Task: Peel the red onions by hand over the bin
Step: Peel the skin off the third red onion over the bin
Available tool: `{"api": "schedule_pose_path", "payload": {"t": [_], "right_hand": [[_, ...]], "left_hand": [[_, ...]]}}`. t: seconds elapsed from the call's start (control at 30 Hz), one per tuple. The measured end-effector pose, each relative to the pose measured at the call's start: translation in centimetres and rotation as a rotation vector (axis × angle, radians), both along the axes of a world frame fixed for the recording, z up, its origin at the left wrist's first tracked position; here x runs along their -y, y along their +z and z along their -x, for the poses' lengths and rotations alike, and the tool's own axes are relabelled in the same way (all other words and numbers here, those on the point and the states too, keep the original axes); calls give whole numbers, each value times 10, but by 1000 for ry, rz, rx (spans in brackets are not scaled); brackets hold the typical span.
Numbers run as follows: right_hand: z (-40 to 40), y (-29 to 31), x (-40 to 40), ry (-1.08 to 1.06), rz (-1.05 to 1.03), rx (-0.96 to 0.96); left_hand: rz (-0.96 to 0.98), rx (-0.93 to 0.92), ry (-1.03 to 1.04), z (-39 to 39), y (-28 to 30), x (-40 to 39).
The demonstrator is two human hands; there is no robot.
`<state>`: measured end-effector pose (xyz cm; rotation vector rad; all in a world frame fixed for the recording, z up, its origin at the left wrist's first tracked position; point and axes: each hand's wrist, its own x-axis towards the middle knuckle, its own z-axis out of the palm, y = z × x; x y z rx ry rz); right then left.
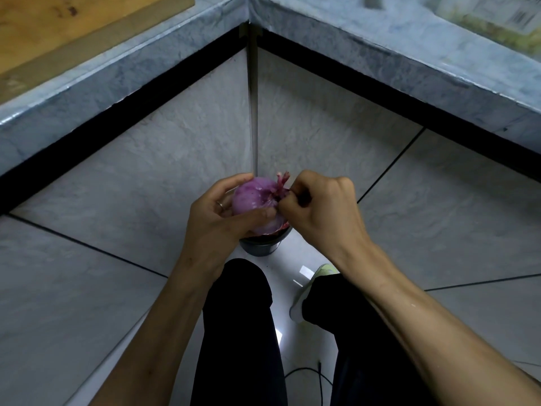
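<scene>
- head cam, looking down into a corner where two stone counters (152, 63) meet; tiled walls below them, pale floor at the bottom
- red onion (254, 198) sits pretty much dead centre of the frame, held up in the air right above a small dark bin (260, 244); the bin pokes out just under the hands at about 6 o'clock from the onion
- onion's long axis runs from roughly 8 o'clock to 2 o'clock; the dried stem tuft (281, 180) points up toward 1-2 o'clock, away from the person
- left hand (216, 218) is wrapped around the onion from the 9 o'clock side; fingers curl over the top, thumb presses across the front; there's a ring on one finger
- right hand (319, 209) comes in from 3 o'clock; fingers are curled tight and pinching the skin right at the stem end
- black trousers (240, 332) fill the bottom middle; a pale shoe (304, 291) at about 5 o'clock from the bin; a thin black cable (320, 376) on the floor between the legs
</scene>
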<state>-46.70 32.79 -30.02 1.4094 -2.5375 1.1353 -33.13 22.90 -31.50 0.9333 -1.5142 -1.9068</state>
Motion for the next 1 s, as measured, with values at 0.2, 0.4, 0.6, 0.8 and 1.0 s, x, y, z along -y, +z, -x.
{"api": "schedule_pose_path", "payload": {"t": [0.2,0.4,0.6,0.8,1.0], "right_hand": [[2,-2,-7,38,18,201],[0,-11,-12,123,107,28],[-9,-22,-1,-82,108,-70],[-12,-14,1,-245,209,256],[-13,-21,3,-11,53,224]], "left_hand": [[-61,-20,27,0,-11,-4],[-26,-44,1,3,-7,-5],[-71,-61,89,8,-9,-17],[-192,-107,178,7,-12,-20],[-175,-108,174,6,-16,-14]]}}
